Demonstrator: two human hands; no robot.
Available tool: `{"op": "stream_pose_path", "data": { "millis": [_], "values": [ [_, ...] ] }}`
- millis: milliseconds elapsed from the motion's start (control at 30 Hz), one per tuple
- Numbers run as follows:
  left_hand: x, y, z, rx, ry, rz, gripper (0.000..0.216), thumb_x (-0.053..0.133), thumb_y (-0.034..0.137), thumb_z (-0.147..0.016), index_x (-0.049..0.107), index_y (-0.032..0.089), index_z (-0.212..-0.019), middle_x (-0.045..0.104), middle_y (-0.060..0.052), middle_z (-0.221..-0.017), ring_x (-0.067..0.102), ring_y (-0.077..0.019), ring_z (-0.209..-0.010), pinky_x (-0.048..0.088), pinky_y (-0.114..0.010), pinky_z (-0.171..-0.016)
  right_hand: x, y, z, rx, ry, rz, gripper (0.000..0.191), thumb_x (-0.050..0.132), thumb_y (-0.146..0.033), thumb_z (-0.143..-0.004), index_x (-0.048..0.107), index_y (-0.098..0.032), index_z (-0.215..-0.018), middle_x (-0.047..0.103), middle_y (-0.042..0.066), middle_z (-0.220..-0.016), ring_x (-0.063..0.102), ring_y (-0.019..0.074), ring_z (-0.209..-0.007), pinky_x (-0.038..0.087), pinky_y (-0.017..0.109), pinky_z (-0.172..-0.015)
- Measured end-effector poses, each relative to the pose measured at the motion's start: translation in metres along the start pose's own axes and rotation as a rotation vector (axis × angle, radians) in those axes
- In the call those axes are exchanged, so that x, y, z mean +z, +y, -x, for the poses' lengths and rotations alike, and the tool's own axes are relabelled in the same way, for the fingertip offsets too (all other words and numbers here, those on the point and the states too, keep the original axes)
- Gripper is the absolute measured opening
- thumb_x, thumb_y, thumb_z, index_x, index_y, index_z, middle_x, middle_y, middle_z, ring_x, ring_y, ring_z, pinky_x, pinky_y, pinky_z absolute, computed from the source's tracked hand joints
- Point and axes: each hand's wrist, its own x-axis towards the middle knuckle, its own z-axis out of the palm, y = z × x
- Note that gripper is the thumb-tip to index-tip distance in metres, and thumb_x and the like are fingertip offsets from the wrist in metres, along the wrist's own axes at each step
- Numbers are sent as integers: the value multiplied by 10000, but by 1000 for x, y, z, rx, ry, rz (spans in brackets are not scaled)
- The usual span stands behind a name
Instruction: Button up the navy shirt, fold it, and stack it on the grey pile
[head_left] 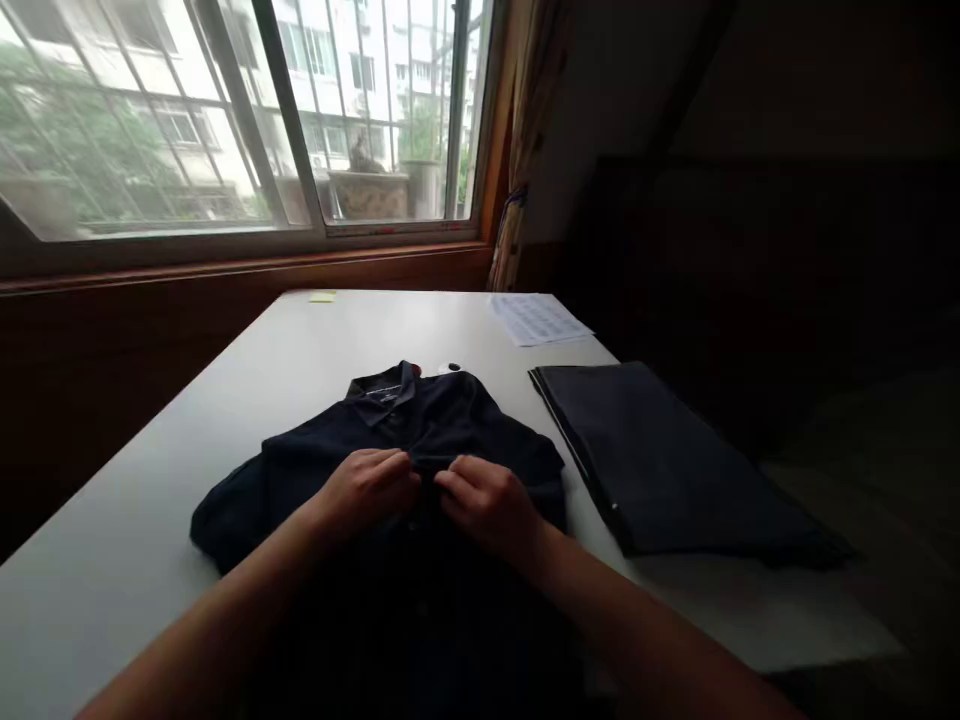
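Note:
A dark navy collared shirt (315,460) lies front up on the white table, its collar pointing toward the window. My left hand (371,485) pinches the fabric at the shirt's front opening, fingers closed. Facing it a short gap away, my right hand (484,495) also pinches the front edge. A small button shows on the placket just below the hands. The fingertips cover whatever part of the cloth lies between them, and the shirt's lower part is lost in shadow.
Folded dark cloth (660,460) lies on the table's right side. Beyond it are printed papers (540,318). A yellow sticky note (322,297) is at the far edge of the white table (157,480). Small round items (450,367) sit behind the collar. A barred window (375,110) stands behind.

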Motion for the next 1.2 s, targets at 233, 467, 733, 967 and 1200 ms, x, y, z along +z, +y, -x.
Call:
{"op": "stream_pose_path", "data": {
  "millis": [233, 467, 733, 967, 1200],
  "values": [
    [-5, 0, 0, 76, 39, -84, 261, 552, 132, -935, 445, 193, -706, 386, 56, -628, 331, -104, -547, 277, -288, -517, -5, -4, -1, 12, 4, -14, 157, 524, -198, -964, 660, -179, -1040, 669, 59, -869, 629, 186, -809, 513, 303, -753],
    [-8, 1, -1, 111, 38, -113, 270, 549, 152, -953, 473, 188, -697, 401, 51, -616, 318, -105, -541, 262, -291, -508, -1, -3, 0, 60, 24, -121, 209, 556, -253, -970, 656, -188, -1143, 684, 58, -895, 644, 179, -793, 511, 298, -748],
    [-8, 2, 0, 71, 9, -113, 172, 539, 174, -972, 571, 180, -803, 506, 43, -639, 407, -85, -532, 307, -281, -508, 9, 2, 3, 173, 41, -313, 216, 591, -189, -919, 700, -193, -1106, 653, 46, -888, 635, 169, -797, 498, 278, -750],
    [-4, -4, 3, 50, -12, -72, 97, 568, 195, -966, 637, 188, -1034, 624, 3, -788, 557, -86, -613, 418, -228, -549, 11, 9, -2, 349, 9, -608, 106, 679, -224, -880, 745, -203, -961, 589, -6, -761, 598, 136, -715, 465, 249, -691],
    [-13, -4, 0, -163, -95, 140, 92, 567, 224, -959, 645, 185, -931, 642, -29, -861, 590, -97, -659, 460, -214, -600, 8, 14, -4, 452, -56, -743, 137, 697, -313, -881, 747, -191, -917, 647, 2, -783, 615, 143, -741, 446, 255, -701]
  ]
}}
